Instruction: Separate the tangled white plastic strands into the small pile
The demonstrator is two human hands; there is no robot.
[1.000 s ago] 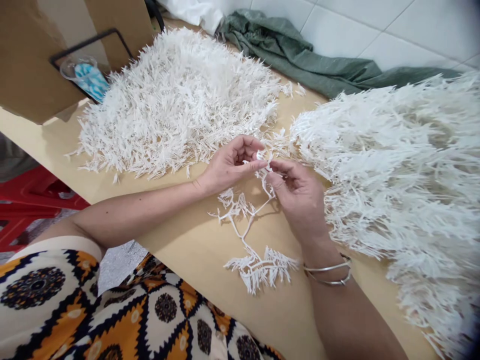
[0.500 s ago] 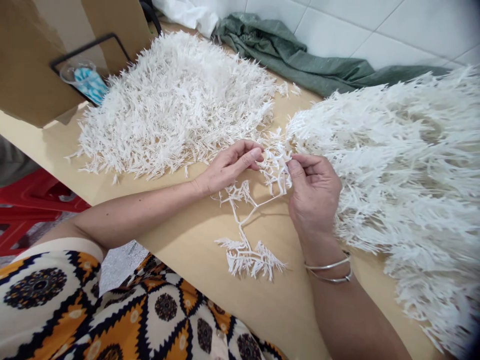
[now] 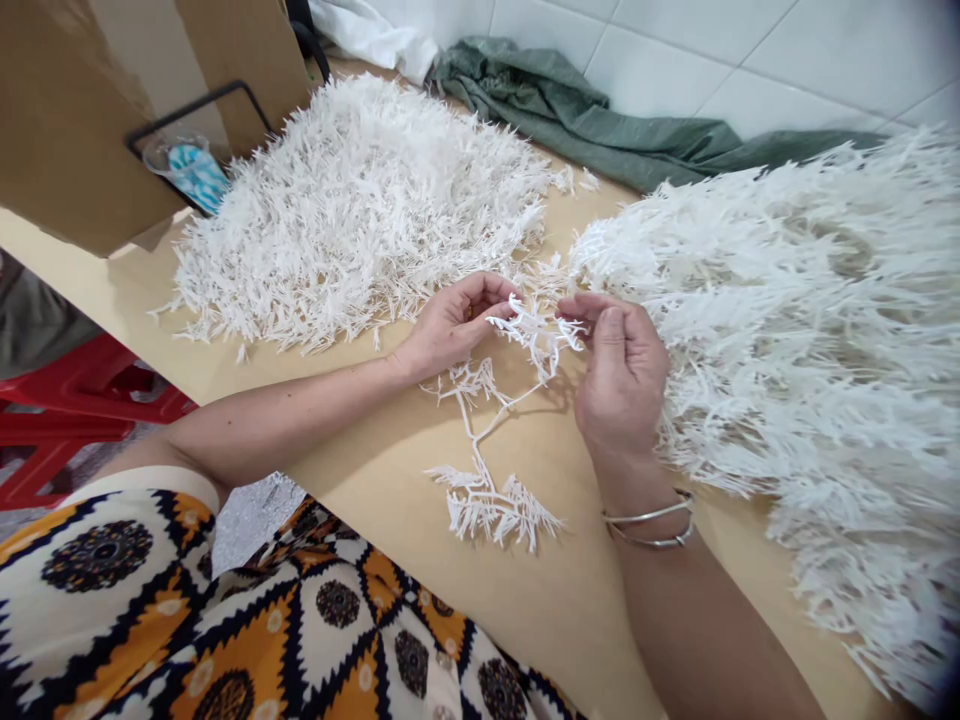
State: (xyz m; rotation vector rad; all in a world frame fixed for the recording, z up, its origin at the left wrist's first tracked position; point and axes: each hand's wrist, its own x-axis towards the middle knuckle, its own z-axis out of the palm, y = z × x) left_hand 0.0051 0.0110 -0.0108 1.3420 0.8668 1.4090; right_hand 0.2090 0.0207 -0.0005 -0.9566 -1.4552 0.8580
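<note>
A white branched plastic sprig (image 3: 478,450) hangs or lies over the table, its lower tuft near the front and its upper tips between my two hands. My left hand (image 3: 459,322) pinches the upper tips between thumb and fingers. On the right, my right hand (image 3: 621,365), with silver bangles on the wrist, is beside the same tips; its thumb stands apart from the fingers and nothing is plainly gripped. Behind my left hand is a big heap of short white pieces (image 3: 360,200). A second heap of longer white sprigs (image 3: 810,330) lies right of my right hand.
A cardboard box (image 3: 67,120) stands at the back left, with a clear cup (image 3: 174,155) holding something blue and white in front of it. Green cloth (image 3: 570,110) lies along the tiled wall. Red stools (image 3: 97,385) are left of the table (image 3: 360,460).
My right hand's thumb has lifted away from its fingers and the sprig. The sprig's upper tips have shifted slightly left, towards my left hand. The whole view has shifted a little.
</note>
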